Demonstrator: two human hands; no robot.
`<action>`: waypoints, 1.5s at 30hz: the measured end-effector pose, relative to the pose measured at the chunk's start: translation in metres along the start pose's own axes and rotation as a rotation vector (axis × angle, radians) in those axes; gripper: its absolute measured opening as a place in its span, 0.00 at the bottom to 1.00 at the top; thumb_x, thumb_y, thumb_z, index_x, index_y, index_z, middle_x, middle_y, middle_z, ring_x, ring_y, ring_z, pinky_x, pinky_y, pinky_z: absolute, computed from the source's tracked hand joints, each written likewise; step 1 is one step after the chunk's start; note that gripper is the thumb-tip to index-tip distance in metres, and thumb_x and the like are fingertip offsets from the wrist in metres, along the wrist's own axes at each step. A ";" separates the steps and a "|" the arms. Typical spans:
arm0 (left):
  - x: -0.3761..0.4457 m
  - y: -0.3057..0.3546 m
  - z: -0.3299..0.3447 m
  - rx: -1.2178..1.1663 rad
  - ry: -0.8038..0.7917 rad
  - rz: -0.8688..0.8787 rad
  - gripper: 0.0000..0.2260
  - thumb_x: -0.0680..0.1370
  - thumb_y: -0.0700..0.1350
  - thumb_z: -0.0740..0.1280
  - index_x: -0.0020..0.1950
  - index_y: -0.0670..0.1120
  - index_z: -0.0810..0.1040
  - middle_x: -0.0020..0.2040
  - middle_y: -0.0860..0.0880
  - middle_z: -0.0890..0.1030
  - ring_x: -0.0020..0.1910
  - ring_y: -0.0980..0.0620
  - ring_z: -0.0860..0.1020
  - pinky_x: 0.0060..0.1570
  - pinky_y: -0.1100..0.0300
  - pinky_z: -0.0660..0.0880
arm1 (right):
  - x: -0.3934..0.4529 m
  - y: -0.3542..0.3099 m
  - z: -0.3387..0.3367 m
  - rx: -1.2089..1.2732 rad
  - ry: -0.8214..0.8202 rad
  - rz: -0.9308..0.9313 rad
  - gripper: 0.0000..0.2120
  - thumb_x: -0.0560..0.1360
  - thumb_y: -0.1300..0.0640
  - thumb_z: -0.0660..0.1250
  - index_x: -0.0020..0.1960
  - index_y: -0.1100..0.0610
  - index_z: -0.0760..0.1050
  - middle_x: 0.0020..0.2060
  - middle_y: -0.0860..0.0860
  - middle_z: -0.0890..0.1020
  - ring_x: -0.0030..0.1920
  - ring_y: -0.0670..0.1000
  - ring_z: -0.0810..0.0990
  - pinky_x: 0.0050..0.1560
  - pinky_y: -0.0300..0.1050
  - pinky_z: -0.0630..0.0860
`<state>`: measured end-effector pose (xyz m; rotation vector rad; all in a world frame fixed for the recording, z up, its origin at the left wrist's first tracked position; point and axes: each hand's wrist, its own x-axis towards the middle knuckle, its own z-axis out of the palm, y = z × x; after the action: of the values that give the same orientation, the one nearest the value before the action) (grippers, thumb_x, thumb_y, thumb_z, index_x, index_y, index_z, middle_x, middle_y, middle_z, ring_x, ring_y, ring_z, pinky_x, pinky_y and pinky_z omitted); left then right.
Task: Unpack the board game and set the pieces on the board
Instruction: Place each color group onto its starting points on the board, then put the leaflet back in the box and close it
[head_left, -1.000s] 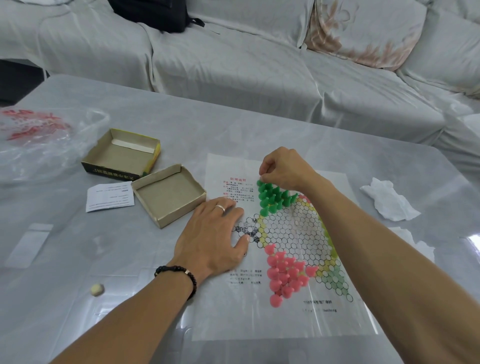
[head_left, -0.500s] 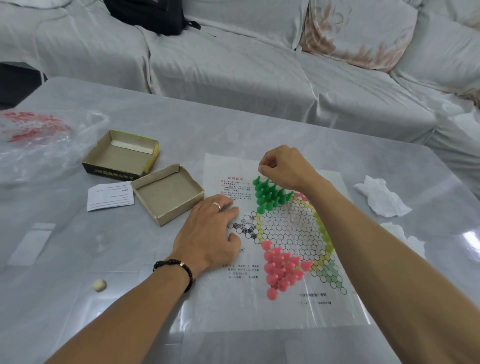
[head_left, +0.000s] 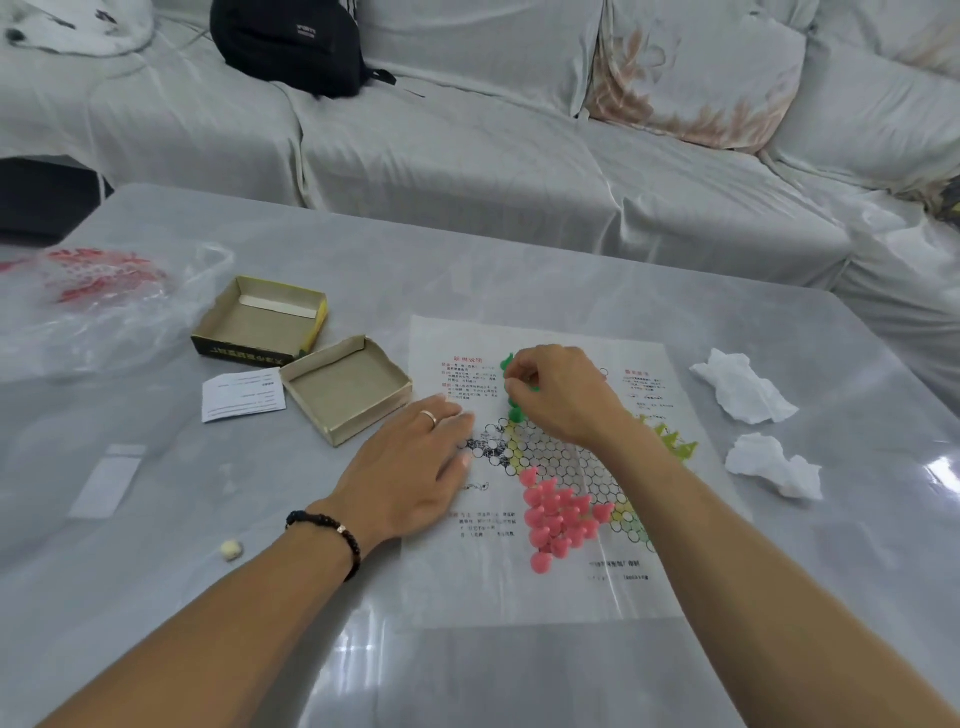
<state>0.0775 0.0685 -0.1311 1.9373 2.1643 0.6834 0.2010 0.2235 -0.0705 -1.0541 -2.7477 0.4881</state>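
A thin paper game board (head_left: 550, 587) printed with a hexagon grid lies on the grey table. Pink pieces (head_left: 558, 514) stand clustered on its lower point. Dark green pieces (head_left: 514, 410) fill the upper-left point, mostly hidden under my right hand (head_left: 558, 397), whose fingertips pinch down among them. Lime green pieces (head_left: 675, 441) stand at the right point, beside my right forearm. My left hand (head_left: 410, 467) presses flat on the board's left edge with fingers spread, wearing a ring and a bead bracelet.
Two open cardboard box halves (head_left: 260, 322) (head_left: 348, 389) sit left of the board, with a paper leaflet (head_left: 241, 395) beside them. A plastic bag (head_left: 93, 306) lies far left. Crumpled tissues (head_left: 743, 387) (head_left: 774, 465) lie on the right. A small die (head_left: 231, 549) rests near my left wrist. A sofa runs behind the table.
My right hand has dropped lower over the dark green pieces, covering most of them. My left hand stays pressed on the board. The view has shifted a little, showing the lime green pieces.
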 end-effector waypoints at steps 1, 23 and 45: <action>-0.008 -0.002 -0.004 0.015 0.031 0.002 0.22 0.77 0.52 0.54 0.66 0.45 0.74 0.64 0.47 0.76 0.68 0.47 0.69 0.64 0.56 0.67 | -0.006 -0.005 0.003 -0.001 0.003 -0.008 0.10 0.76 0.57 0.63 0.52 0.57 0.81 0.49 0.50 0.84 0.50 0.49 0.80 0.53 0.44 0.77; -0.163 -0.088 -0.056 -0.012 0.249 -0.323 0.15 0.74 0.59 0.60 0.45 0.54 0.83 0.41 0.58 0.75 0.43 0.54 0.72 0.43 0.52 0.73 | -0.031 -0.184 0.118 0.031 -0.174 -0.252 0.21 0.77 0.60 0.60 0.69 0.58 0.68 0.67 0.55 0.70 0.61 0.60 0.74 0.59 0.55 0.73; -0.154 -0.099 -0.051 -0.072 0.290 -0.255 0.11 0.74 0.56 0.63 0.46 0.53 0.82 0.44 0.56 0.76 0.46 0.55 0.72 0.45 0.56 0.73 | 0.037 -0.216 0.122 -0.492 -0.180 -0.383 0.13 0.81 0.61 0.55 0.64 0.61 0.68 0.60 0.57 0.73 0.54 0.62 0.78 0.40 0.49 0.66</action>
<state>-0.0093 -0.0982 -0.1571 1.5690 2.4560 1.0303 0.0078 0.0677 -0.1069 -0.5428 -3.2133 -0.1664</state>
